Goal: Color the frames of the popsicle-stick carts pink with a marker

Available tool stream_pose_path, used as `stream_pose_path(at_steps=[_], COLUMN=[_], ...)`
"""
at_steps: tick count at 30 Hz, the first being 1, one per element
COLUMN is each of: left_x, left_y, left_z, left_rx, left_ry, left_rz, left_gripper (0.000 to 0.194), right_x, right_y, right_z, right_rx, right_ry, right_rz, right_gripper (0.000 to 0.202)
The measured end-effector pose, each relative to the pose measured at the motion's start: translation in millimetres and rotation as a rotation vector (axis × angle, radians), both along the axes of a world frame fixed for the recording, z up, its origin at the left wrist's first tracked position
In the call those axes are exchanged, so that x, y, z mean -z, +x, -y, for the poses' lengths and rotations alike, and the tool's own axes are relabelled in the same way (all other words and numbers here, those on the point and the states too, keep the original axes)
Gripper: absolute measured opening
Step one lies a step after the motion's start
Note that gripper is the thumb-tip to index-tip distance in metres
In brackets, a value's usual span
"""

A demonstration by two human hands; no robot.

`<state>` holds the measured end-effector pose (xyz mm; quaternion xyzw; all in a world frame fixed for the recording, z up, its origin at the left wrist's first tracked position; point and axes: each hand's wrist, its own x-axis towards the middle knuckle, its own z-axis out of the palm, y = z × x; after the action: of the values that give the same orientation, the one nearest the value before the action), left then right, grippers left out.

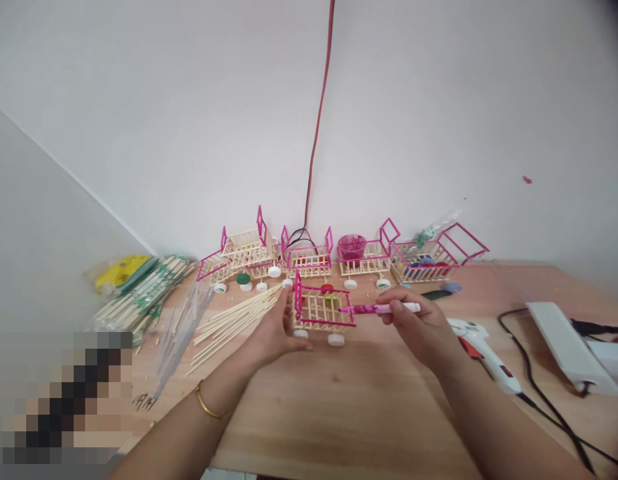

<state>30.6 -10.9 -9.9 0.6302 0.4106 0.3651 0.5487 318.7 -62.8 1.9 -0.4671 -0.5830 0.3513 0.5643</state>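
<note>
A small wooden-stick cart (323,309) with pink-edged rails and white bottle-cap wheels stands at the middle of the table. My left hand (279,331) grips its left end, the thumb low near a wheel and the fingers behind the frame. Between the fingers of my right hand (413,323) is a pink marker pen (381,309), its tip at the cart's right top rail. That rail and the left upright frame are pink; the slats below are bare wood. The far side of the cart is partly hidden by its own slats.
Several similar carts (309,261) line the wall, one bearing a pink-stained cup (352,248). Loose sticks (233,327) and bagged sticks (143,293) lie left. At right are a glue gun (486,353), a white power strip (569,347) and black cables (526,363).
</note>
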Motion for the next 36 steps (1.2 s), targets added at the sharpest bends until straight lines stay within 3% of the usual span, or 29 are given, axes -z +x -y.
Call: stream_pose_path(at_steps=[2, 4, 8, 10, 12, 15, 21, 26, 36], left_x=[-10.3, -20.0, -32.9, -36.8, -39.3, -39.6, -35.1, -33.1, -33.3], left_y=[-4, -9, -18, -18, -15, -6, 2, 4, 6], left_z=[-1, -1, 6, 15, 26, 39, 42, 43, 45], left_rx=[-0.101, -0.164, -0.322, -0.370, -0.307, -0.167, -0.056, -0.044, -0.081], left_ry=[0.066, 0.137, 0.383, 0.519, 0.643, 0.687, 0.614, 0.585, 0.663], left_rz=[-0.149, -0.133, 0.100, 0.069, -0.031, -0.118, -0.163, -0.160, -0.219], left_gripper=[0.121, 0.112, 0.059, 0.030, 0.013, 0.013, 0.028, 0.032, 0.015], right_x=[-1.1, -2.1, -1.7, 0.0, 2.1, 5.4, 10.0, 11.1, 8.1], right_y=[-2, -4, -8, -10, -13, -18, -27, -33, -32], right_z=[2, 3, 4, 4, 5, 5, 7, 8, 10], right_rx=[-0.029, -0.048, -0.060, -0.066, -0.074, -0.081, -0.111, -0.133, -0.120], right_ry=[0.008, 0.008, 0.012, 0.015, 0.015, 0.017, 0.032, 0.023, 0.031], right_rz=[0.024, 0.039, 0.026, 0.007, -0.013, -0.027, -0.018, -0.015, -0.038], right_gripper=[0.027, 0.026, 0.025, 0.025, 0.025, 0.026, 0.027, 0.031, 0.024])
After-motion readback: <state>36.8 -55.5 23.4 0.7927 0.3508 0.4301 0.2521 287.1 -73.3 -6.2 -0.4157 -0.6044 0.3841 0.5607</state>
